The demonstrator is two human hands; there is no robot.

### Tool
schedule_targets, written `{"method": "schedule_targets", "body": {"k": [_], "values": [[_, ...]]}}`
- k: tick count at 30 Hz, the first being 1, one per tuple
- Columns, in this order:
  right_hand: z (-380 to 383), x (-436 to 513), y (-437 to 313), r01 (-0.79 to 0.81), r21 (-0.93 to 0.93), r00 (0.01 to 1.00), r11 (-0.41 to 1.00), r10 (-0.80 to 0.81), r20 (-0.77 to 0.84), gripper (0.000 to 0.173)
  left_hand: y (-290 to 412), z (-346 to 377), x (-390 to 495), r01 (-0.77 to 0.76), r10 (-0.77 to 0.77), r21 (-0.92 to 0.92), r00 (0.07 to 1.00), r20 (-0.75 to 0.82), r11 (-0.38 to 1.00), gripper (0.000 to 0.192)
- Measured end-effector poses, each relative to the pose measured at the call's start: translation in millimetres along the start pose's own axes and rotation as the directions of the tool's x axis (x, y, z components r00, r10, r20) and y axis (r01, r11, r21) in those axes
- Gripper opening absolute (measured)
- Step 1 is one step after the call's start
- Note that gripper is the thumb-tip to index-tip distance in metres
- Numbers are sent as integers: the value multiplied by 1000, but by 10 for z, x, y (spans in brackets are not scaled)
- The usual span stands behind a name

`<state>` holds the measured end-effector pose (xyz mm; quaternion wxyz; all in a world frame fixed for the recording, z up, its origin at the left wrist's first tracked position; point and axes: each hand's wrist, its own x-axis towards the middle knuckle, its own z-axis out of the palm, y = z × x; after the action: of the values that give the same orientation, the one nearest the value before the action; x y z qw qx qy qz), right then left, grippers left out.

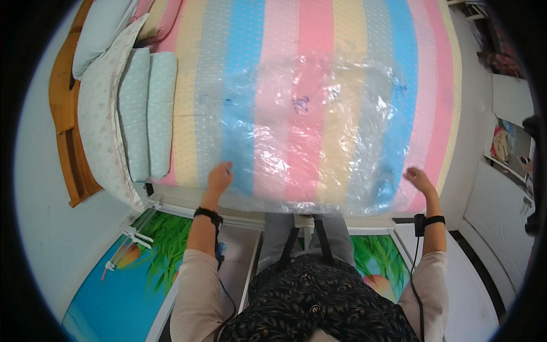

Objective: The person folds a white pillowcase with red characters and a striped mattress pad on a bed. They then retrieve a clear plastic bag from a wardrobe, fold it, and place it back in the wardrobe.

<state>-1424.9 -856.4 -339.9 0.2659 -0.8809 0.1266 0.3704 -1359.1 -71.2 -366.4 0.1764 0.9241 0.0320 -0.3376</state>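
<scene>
A large clear plastic sheet or bag (307,141), wrinkled and shiny, lies spread over a bed with a striped bedspread (213,38) in pink, yellow, grey and blue. At the near left corner of the plastic is my left hand (220,176), fingers curled; whether it grips the plastic edge is too blurred to tell. My right hand (418,178) is at the right side of the plastic, over the pink stripes, with its fingers bent. Its hold on the film cannot be made out either. The near edge of the plastic hangs at the bed's front edge, by my legs.
Folded pale green bedding (160,115), a floral pillow (100,111) and other pillows lie at the left, beside a wooden headboard (64,102). A white folding rack (134,235) stands at lower left. An open drawer (239,256) is below my left arm. White cabinets (491,213) stand at right.
</scene>
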Motion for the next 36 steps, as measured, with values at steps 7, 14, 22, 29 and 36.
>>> {"method": "schedule_targets", "body": {"k": [7,14,22,29,36], "values": [[-519,1854,-402,95,364,878,927,94,-470,55,653,-1706,1619,-396,636,526,644,-425,753,68],[-459,2449,-856,-43,864,794,502,542,-276,80,668,-1880,2000,-427,529,658,847,52,620,40],[-919,2155,-1620,34,994,982,-102,-181,-52,73,380,-1738,2017,-346,447,652,895,12,675,25],[-1367,1665,-1339,141,845,766,-516,-484,-423,55,239,-1753,1949,-386,462,572,887,14,723,25],[-1894,1465,-235,544,680,838,-492,273,-472,28,98,-1935,1954,-425,598,642,799,-66,638,12]]}}
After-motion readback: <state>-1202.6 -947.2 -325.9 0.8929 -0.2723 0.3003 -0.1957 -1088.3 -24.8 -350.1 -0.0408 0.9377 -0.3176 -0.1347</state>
